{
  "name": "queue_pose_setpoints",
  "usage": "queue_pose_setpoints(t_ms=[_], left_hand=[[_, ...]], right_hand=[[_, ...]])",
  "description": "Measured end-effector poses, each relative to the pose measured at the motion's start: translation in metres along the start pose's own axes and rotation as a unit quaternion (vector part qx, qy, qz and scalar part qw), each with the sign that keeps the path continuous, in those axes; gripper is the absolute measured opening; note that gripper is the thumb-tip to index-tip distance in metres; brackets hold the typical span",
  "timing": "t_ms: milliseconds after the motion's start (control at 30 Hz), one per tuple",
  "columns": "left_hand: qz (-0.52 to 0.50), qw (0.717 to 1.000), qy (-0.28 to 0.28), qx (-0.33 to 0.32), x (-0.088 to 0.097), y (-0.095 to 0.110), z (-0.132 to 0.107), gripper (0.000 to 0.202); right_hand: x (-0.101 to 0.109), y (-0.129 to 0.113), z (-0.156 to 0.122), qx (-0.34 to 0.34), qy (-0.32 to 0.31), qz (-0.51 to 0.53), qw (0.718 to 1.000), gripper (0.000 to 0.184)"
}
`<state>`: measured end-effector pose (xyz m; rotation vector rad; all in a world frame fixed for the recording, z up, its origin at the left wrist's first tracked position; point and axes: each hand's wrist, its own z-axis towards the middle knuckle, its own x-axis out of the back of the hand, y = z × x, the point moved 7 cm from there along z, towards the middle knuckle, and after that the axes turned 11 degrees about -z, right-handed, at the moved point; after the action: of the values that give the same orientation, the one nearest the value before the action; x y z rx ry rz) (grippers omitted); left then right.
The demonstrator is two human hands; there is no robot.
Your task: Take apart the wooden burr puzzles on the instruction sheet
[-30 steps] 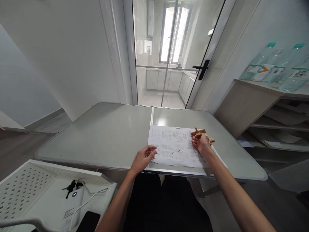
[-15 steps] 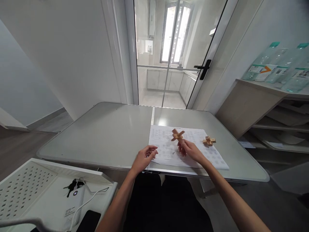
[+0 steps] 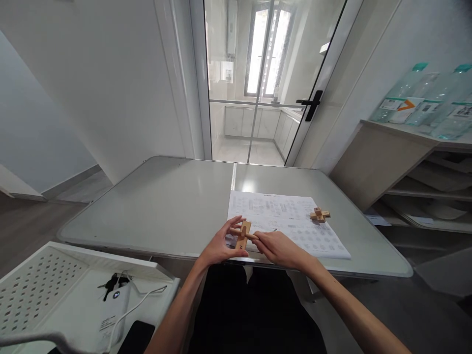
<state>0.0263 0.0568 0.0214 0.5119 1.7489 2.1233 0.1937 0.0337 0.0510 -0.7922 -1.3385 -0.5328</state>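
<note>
Between my two hands is a wooden burr puzzle (image 3: 243, 236), a flat lettered piece with a thinner stick crossing it. My left hand (image 3: 222, 242) has its thumb at the near end of the flat piece and its fingers at the far end. The stick's right end is pinched in my right hand (image 3: 275, 248). Both hands are over the near edge of a printed instruction sheet (image 3: 273, 204). A second wooden burr puzzle (image 3: 319, 215), in a cross shape, rests at the sheet's right edge.
The sheet lies on a grey folding table (image 3: 155, 206). At lower left a white basket (image 3: 155, 268) holds a power bank (image 3: 113, 314), keys (image 3: 110, 284), a cable and a black phone (image 3: 136, 338). Plastic bottles (image 3: 405, 98) stand on a shelf unit (image 3: 398, 140) at right.
My right hand has brought the wooden puzzle from above the sheet left and down toward me. My left hand, free before, has closed on it. The second puzzle stays put.
</note>
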Motion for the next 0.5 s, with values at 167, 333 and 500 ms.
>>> queue_pose_setpoints(t_ms=[167, 333, 500], left_hand=[[0.012, 1.000, -0.018, 0.023, -0.0033, 0.0033, -0.0026, 0.103], [0.018, 1.000, -0.005, 0.016, -0.0022, 0.0052, -0.0023, 0.095], [0.016, 1.000, 0.004, 0.021, -0.0003, 0.0015, -0.0028, 0.090]], right_hand=[[0.0063, -0.0047, -0.0043, 0.010, -0.009, 0.021, 1.000, 0.037], [0.0059, -0.0046, -0.0038, 0.002, -0.001, 0.037, 0.999, 0.034], [-0.0009, -0.0023, -0.0007, -0.014, 0.011, 0.023, 1.000, 0.035]])
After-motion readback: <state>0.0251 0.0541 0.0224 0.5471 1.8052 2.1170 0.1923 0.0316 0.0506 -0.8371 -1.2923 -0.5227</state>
